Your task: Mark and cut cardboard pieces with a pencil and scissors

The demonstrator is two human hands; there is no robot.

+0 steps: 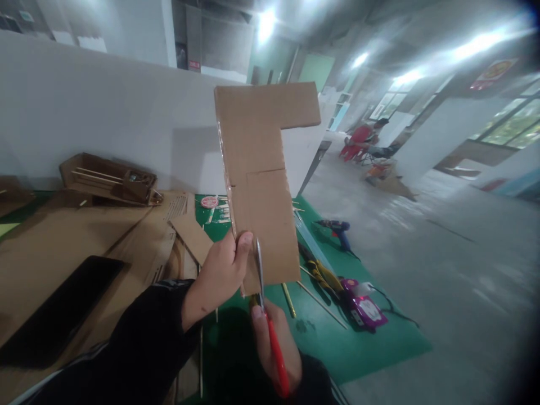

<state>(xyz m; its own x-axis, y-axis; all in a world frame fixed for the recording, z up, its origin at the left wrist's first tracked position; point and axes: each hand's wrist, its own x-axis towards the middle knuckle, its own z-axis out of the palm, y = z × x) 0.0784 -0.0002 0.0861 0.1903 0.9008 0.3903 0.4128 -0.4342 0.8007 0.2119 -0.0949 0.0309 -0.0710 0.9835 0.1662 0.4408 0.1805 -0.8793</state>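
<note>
By the left hand [220,270] the cardboard piece [262,197] is pinched at its lower left edge, its long axis rising away from that grasp; in the right hand [287,338], just below, red-handled scissors [277,357] are gripped — one blade pointed up along it. Beneath, a green tabletop [331,357] is bordered by grey floor [447,270].

Center of my remote view, a cardboard piece [265,214] rises before a partition [126,107], scissors [273,341] at its lower end; a box [103,181] sits left, a glue gun [338,229] and power strip [366,308] right, on the tabletop [379,357].
</note>
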